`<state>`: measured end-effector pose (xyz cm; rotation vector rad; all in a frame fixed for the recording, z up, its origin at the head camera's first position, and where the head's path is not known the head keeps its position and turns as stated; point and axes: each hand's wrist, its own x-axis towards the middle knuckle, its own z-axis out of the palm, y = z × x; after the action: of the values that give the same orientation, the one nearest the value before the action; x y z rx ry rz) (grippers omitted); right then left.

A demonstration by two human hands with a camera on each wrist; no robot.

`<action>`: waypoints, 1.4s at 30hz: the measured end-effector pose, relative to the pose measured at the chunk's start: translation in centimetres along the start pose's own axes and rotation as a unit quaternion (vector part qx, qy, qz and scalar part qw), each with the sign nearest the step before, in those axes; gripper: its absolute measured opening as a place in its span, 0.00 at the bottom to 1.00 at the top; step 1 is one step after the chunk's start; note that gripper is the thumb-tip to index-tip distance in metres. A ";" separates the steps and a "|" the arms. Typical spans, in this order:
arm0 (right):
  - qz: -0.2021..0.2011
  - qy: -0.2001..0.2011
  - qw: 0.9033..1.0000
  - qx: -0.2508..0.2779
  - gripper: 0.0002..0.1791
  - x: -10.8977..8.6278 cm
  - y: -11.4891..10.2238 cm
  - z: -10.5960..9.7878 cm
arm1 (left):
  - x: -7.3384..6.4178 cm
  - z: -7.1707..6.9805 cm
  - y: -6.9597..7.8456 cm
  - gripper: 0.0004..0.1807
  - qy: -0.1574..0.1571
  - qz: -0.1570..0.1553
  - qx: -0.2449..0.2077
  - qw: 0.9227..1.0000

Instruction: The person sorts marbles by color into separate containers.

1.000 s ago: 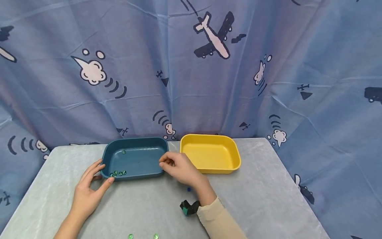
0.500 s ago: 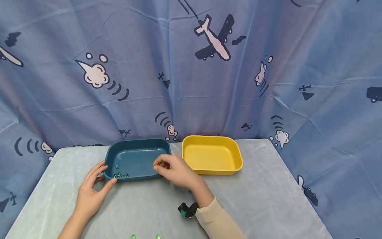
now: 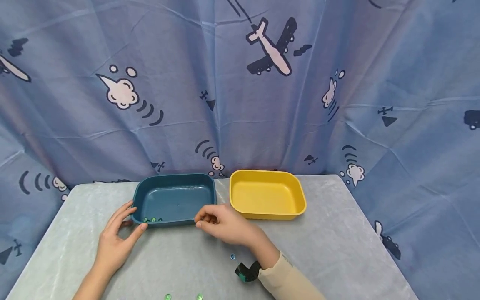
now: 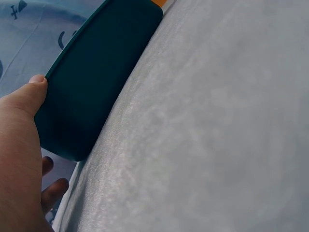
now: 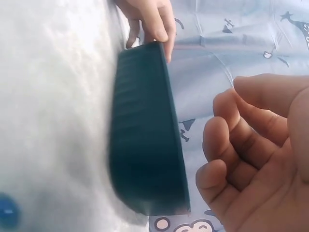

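Note:
My left hand (image 3: 117, 241) grips the left front corner of a teal plastic tray (image 3: 176, 223); in the left wrist view its thumb (image 4: 37, 89) lies at the rim. Several small green glass beads (image 3: 153, 219) lie inside by that corner. My right hand (image 3: 225, 224) is at the tray's right front corner, fingers loosely curled, thumb tip close to the index fingertip. The right wrist view shows nothing between its fingers (image 5: 217, 135). A small blue bead (image 3: 233, 256) lies on the table below the right hand, and a blue bead (image 5: 7, 210) shows blurred in the right wrist view.
A yellow tray (image 3: 268, 216) stands right of the teal one, with a narrow gap between them. Two green beads (image 3: 168, 296) (image 3: 199, 296) lie near the front of the table (image 3: 180, 262). A patterned blue curtain (image 3: 180, 83) hangs behind. A black device (image 3: 247, 271) sits at my right wrist.
A green bead inside the teal tray has rolled to the others at the left front corner. My right hand has moved toward me; the blue bead shows fully. My left hand keeps its grip.

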<state>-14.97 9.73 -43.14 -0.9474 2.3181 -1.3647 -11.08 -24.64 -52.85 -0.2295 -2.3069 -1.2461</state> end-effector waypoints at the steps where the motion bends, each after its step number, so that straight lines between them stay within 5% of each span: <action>1: 0.000 -0.004 1.000 -0.005 0.05 -0.3 0.0 0.1 | 0.0 0.0 0.0 0.35 0.001 0.000 -0.001 1.000; 24: 0.016 -0.095 0.995 -0.039 0.09 -5.4 0.2 2.9 | 0.0 -0.1 -0.1 0.36 -0.002 0.008 -0.003 1.000; 42: 0.033 -0.176 0.984 -0.020 0.09 -7.0 0.3 5.6 | -0.1 -0.1 -0.2 0.36 0.005 0.019 -0.008 1.000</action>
<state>-6.83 10.76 -46.77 -1.0204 2.0937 -1.0305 -11.07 -24.81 -52.98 -0.2717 -2.2747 -1.2447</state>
